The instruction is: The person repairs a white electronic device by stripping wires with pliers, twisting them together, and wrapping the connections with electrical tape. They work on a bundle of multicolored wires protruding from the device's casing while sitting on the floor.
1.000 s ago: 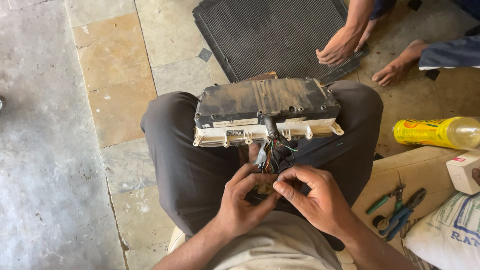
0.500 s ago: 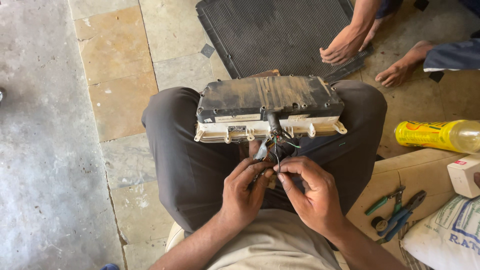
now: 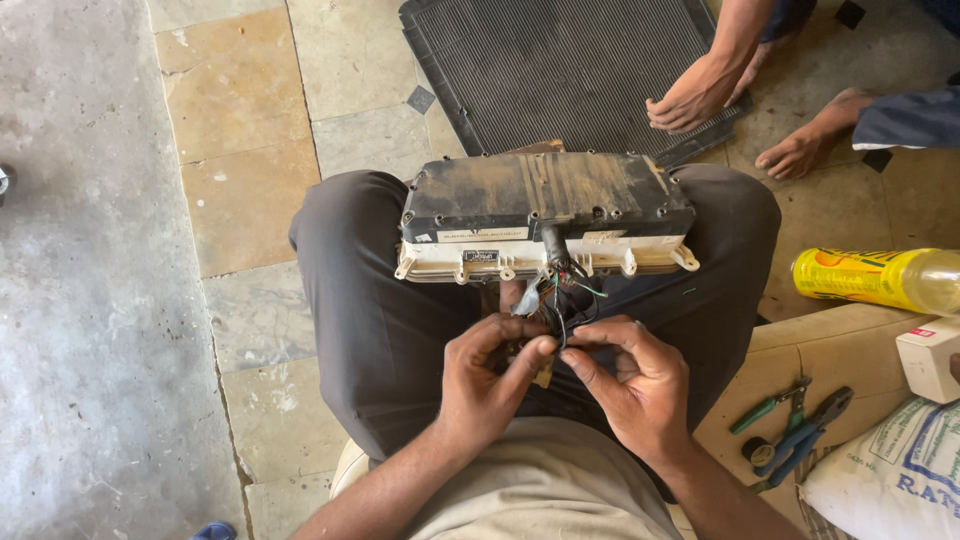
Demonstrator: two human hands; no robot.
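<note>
A dusty black and cream instrument housing (image 3: 545, 212) rests across my knees. A bundle of thin coloured wires (image 3: 562, 292) hangs from its near side. My left hand (image 3: 488, 378) and my right hand (image 3: 630, 378) meet just below it, fingertips pinching the ends of those wires between them. Both hands sit over my lap in grey trousers (image 3: 370, 310).
A black finned radiator panel (image 3: 545, 65) lies on the stone floor ahead, with another person's hand (image 3: 690, 100) and bare foot (image 3: 800, 150) on and beside it. At right are a yellow bottle (image 3: 875, 278), pliers and cutters (image 3: 795, 430), a small white box (image 3: 930, 358) and a woven sack (image 3: 895, 470).
My hands have shifted slightly, fingertips now closer together on the wire ends. The housing stays on my knees. The other person's hand has stayed on the radiator panel.
</note>
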